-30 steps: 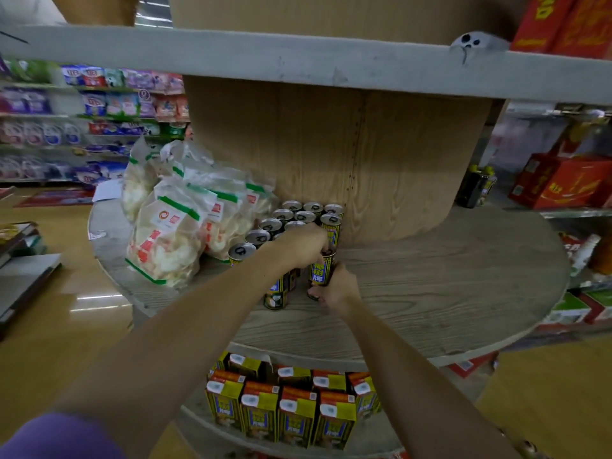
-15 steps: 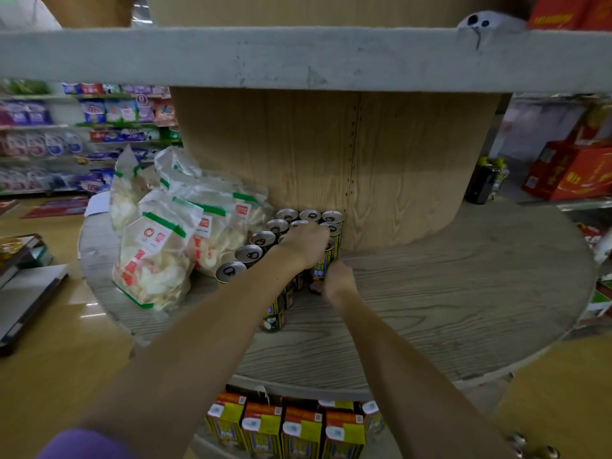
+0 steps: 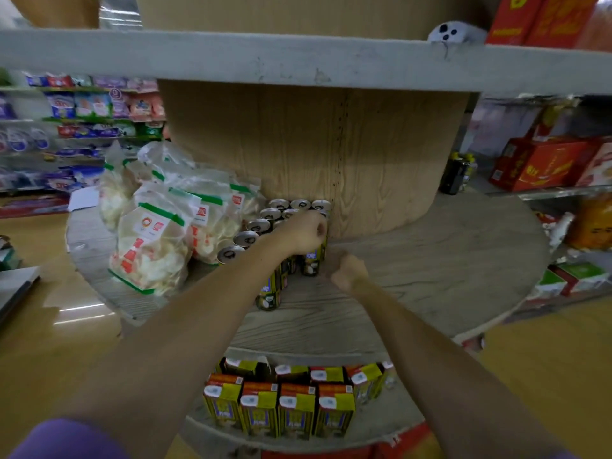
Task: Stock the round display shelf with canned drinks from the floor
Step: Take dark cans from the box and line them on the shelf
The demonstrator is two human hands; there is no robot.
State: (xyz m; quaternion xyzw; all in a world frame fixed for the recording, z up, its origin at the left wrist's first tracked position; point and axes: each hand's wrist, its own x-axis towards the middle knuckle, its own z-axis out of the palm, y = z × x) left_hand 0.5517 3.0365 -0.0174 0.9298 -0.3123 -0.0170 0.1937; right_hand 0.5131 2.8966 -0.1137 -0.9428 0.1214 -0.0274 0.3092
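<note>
Several canned drinks (image 3: 258,225) with silver tops stand in rows on the round wooden shelf (image 3: 430,266), packed against its central column (image 3: 314,154). My left hand (image 3: 304,231) is closed over the top of the rightmost can (image 3: 311,261), which stands upright right beside the column. My right hand (image 3: 347,270) is curled into a fist just right of that can's base and holds nothing that I can see. One can (image 3: 268,294) stands at the front of the group, partly hidden by my left forearm.
Clear bags of white snacks (image 3: 155,240) lie left of the cans. The upper shelf rim (image 3: 298,61) hangs overhead. Yellow drink cartons (image 3: 281,405) fill the lower shelf. Red boxes (image 3: 536,164) and dark bottles (image 3: 458,173) stand at the right.
My left hand has moved the can further back toward the column. My right hand has come off the can's base and drawn slightly to the right.
</note>
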